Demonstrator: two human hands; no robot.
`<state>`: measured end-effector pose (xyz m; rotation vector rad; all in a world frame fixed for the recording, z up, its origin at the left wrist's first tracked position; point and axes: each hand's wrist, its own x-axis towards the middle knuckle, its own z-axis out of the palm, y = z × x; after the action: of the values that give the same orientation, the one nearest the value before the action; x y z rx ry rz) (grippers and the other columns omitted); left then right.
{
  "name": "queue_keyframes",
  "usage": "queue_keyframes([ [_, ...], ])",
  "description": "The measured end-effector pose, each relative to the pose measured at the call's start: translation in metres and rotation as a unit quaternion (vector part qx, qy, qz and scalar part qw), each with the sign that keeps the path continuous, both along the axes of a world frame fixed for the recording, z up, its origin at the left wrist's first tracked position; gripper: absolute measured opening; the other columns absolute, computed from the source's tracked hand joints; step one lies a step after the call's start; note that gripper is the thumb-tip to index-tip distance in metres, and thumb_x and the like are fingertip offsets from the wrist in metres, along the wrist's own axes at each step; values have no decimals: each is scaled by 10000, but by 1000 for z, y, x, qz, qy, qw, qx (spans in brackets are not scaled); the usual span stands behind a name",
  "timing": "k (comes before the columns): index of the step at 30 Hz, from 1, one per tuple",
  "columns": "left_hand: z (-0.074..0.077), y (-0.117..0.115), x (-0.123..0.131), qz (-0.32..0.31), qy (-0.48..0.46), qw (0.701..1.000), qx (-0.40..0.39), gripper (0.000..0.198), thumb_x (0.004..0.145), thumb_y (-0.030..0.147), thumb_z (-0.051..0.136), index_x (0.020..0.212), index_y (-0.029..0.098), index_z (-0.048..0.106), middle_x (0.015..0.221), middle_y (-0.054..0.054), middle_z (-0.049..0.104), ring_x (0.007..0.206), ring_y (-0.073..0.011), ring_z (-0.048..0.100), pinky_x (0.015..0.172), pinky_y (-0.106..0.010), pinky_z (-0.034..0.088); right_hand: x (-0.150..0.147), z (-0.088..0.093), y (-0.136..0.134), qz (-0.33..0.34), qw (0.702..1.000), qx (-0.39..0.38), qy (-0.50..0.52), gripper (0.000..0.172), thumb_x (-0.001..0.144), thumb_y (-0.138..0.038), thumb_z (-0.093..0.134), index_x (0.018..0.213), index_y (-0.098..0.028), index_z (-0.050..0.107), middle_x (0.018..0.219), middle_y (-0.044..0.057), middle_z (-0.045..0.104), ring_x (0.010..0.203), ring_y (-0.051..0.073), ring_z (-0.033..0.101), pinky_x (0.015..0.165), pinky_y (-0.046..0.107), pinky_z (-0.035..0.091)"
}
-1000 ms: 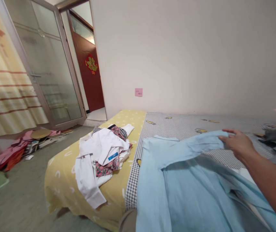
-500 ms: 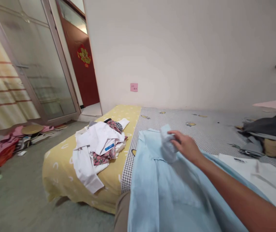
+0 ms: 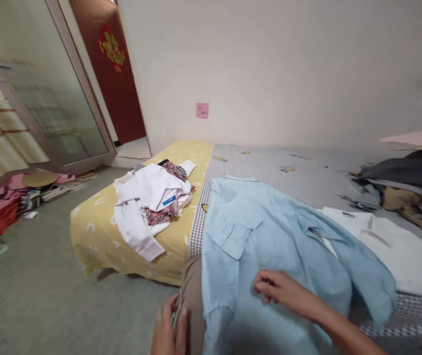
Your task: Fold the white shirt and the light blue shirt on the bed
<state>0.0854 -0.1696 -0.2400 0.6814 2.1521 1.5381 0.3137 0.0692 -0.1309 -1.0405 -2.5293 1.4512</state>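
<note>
A light blue long-sleeved shirt (image 3: 281, 236) lies spread on the bed's front half, collar toward the wall. One sleeve is folded across it, its cuff (image 3: 233, 239) lying on the body of the shirt; the other sleeve (image 3: 362, 266) stretches out to the right. Over the lower part of the shirt is my right hand (image 3: 275, 287), holding nothing, its fingers loosely bent with gaps between them. My left hand (image 3: 170, 325) is beside my knee (image 3: 194, 291), left of the shirt, with fingers apart and nothing seen in it.
A heap of white and patterned clothes (image 3: 151, 192) rests on the yellow bedding (image 3: 99, 231). To the right lie a white garment (image 3: 388, 246) and a pile of dark clothes (image 3: 403, 175). More clothes (image 3: 3, 202) are on the floor at left. The wall (image 3: 270, 69) stands behind the bed.
My right hand has let go of the cuff and drawn back toward me. The sleeve now lies flat across the shirt. My left hand has come into view, and the camera has tilted down.
</note>
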Motion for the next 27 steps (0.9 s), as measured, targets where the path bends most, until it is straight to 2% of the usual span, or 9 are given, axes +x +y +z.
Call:
queue_keyframes([
  [5, 0, 42, -12, 7, 109, 994, -15, 439, 876, 502, 480, 1128, 188, 655, 1222, -169, 602, 1224, -326, 526, 1110, -556, 393, 0, -44, -59, -94, 992, -40, 72, 607, 675, -249, 571, 1282, -259, 596, 1334, 80, 613, 1055, 222, 643, 817, 322, 524],
  [7, 3, 61, -17, -14, 116, 992, -49, 437, 914, 469, 404, 1127, 188, 662, 1301, -181, 579, 1299, -319, 476, 1130, -559, 365, -7, -53, -75, -154, 978, -82, 112, 618, 703, -315, 595, 1317, -250, 560, 1378, 99, 574, 1106, 234, 633, 873, 346, 527],
  [10, 12, 89, -17, -67, 115, 985, -108, 456, 934, 435, 371, 1174, 180, 664, 1459, -188, 500, 1422, -325, 369, 1162, -579, 303, -15, -57, -89, -259, 936, -165, 174, 593, 746, -529, 611, 1256, -229, 579, 1330, 124, 600, 1051, 262, 667, 857, 387, 546],
  [13, 25, 102, 0, -109, 125, 974, -155, 477, 842, 449, 568, 1220, 166, 636, 1568, -199, 387, 1476, -364, 296, 1173, -602, 267, -15, -57, -98, -316, 902, -206, 210, 586, 707, -646, 650, 1098, -209, 651, 1138, 119, 688, 908, 272, 698, 773, 399, 559],
  [16, 34, 95, 28, -160, 152, 952, -213, 511, 724, 413, 709, 1175, 186, 632, 1634, -178, 288, 1517, -378, 206, 1190, -602, 219, -6, -57, -105, -324, 891, -218, 232, 541, 688, -671, 693, 975, -212, 698, 895, 72, 722, 753, 243, 686, 728, 393, 555],
  [18, 36, 83, 44, -178, 156, 947, -218, 338, 691, 348, 714, 994, 210, 659, 1629, -152, 318, 1517, -374, 212, 1188, -597, 213, 1, -56, -108, -337, 883, -219, 241, 529, 684, -677, 708, 947, -217, 713, 854, 58, 724, 735, 236, 682, 730, 388, 555],
  [21, 40, 69, 57, -142, 123, 971, -147, 109, 669, 295, 647, 701, 224, 571, 1436, -166, 560, 1429, -380, 382, 1145, -594, 277, 11, -54, -109, -352, 876, -213, 251, 495, 704, -656, 717, 946, -223, 724, 867, 53, 729, 764, 234, 688, 744, 375, 554],
  [23, 50, 65, 56, -98, 59, 992, -56, 189, 681, 365, 609, 624, 243, 476, 1062, -153, 714, 1225, -358, 577, 1030, -531, 423, 16, -53, -108, -361, 872, -200, 262, 459, 735, -630, 706, 954, -228, 728, 861, 46, 728, 758, 225, 687, 741, 364, 553],
  [27, 82, 63, 45, -51, -133, 988, 56, 397, 676, 510, 629, 590, 267, 327, 646, -29, 643, 670, -221, 654, 634, -317, 501, 29, -47, -97, -425, 843, -166, 285, 479, 700, -633, 720, 940, -218, 728, 828, 50, 731, 715, 226, 689, 718, 360, 555],
])
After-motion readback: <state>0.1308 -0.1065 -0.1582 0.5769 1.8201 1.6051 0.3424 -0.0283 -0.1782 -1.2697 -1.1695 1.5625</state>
